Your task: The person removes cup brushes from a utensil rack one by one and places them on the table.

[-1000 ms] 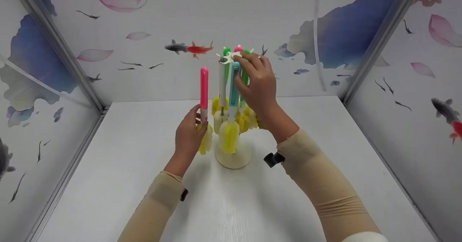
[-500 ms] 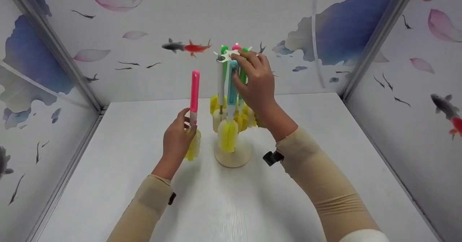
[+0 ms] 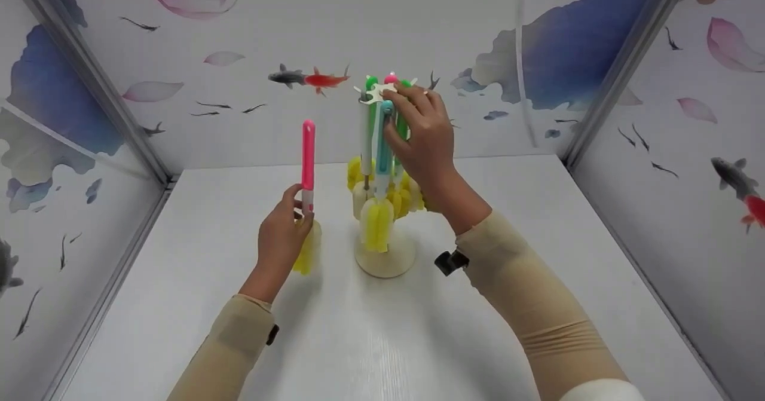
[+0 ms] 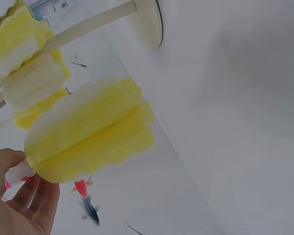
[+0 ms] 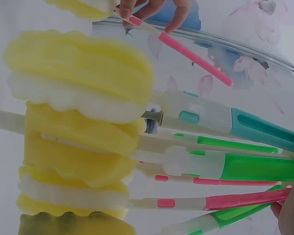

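Observation:
My left hand pinches a bottle brush by the pale neck below its pink handle. The brush is upright, left of the brush stand and apart from it. Its yellow and white sponge head fills the middle of the left wrist view. My right hand grips the stand's hooked top, fingers curled over it, thumb by the handle of a teal bottle brush. Several other sponge brushes hang round the stand, including a green-handled one and a pink-handled one; my palm hides part of the top.
The stand's round cream base rests on a white table. White panels with painted fish and petals, joined by metal posts, close off the back and both sides. A grey-handled brush hangs on the stand's left side.
My left hand has carried the pink-handled brush leftward and slightly toward me, widening its gap from the stand. My right hand has kept its place on the stand's top.

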Motion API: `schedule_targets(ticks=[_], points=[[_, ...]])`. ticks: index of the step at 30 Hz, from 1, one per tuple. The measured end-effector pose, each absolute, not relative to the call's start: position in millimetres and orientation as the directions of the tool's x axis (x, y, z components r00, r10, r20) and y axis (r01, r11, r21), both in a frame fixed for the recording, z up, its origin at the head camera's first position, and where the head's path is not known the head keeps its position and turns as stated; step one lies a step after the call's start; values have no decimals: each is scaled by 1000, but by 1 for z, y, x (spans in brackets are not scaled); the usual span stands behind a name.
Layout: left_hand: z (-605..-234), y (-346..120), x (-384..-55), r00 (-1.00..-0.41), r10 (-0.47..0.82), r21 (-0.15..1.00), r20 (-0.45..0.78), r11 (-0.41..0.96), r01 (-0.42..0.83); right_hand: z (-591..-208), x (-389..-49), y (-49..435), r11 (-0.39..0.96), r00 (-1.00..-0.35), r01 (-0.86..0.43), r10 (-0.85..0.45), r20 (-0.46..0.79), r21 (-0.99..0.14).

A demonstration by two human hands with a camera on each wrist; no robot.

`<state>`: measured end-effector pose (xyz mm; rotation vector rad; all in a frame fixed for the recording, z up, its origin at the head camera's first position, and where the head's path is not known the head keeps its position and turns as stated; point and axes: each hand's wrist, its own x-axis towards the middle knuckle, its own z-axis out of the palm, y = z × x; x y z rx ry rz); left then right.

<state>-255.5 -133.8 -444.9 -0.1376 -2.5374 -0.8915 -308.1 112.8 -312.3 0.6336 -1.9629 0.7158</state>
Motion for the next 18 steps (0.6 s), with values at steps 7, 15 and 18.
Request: schedule_targets(ticks=[7,15,18], points=[[-448,-142,-252,-906,-57,582,420,782,221,-314,-310,112,699,-413,-683,-127,902,-214],[-454,-154,-246,-919,-63,582,389,791,191,-316,-313,112,712,-418,-668,-121,900,-214],[-454,-160,-244,-927,-72,580,369,797,169,-314,-313,111,713,-420,-668,-126,899,-212]])
